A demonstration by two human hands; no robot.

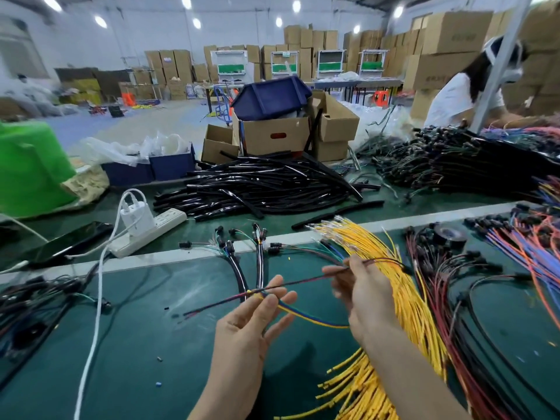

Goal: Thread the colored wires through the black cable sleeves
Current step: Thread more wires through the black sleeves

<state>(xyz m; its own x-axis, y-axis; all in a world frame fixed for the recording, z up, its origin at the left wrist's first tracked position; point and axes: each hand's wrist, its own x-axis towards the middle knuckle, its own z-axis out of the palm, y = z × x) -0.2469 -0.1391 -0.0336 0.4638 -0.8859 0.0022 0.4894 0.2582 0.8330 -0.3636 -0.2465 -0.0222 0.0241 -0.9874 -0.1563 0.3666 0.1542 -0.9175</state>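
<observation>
My left hand (254, 319) pinches a small bunch of wires: a yellow and blue pair (306, 316) curving right, and thin dark red wires (212, 305) pointing left. My right hand (363, 292) pinches a dark red wire (306, 281) that stretches across to my left fingers. A big pile of black cable sleeves (266, 186) lies at the back of the green table (145, 344). A thick bundle of yellow wires (403, 286) lies under my right hand. Two sleeved harnesses (248, 268) with connectors lie just beyond my hands.
A white power strip (148, 231) with chargers and a white cord (97, 313) sit left, beside a black phone (69, 242). Red, black and orange wire bundles (485, 298) fill the right. Cardboard boxes (272, 134) stand behind the sleeves. Another person (466, 92) works at far right.
</observation>
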